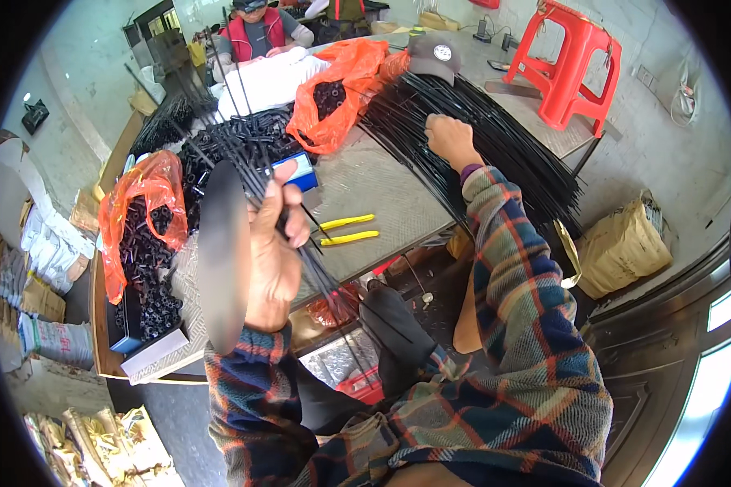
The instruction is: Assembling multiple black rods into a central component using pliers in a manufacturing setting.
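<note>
My left hand is closed around a bundle of thin black rods, which slants up past the table's near edge. Beside that hand is a blurred dark oval whose kind I cannot make out. My right hand is closed over a large pile of long black rods on the right of the table. Its fingertips are turned away, so what they pinch is hidden. A tool with two yellow handles lies beside my left hand, its head out of sight.
Orange plastic bags and heaps of small black parts cover the table's left and middle. A blue box sits behind my left hand. A cap and red stool stand farther back. Across the table sits another person.
</note>
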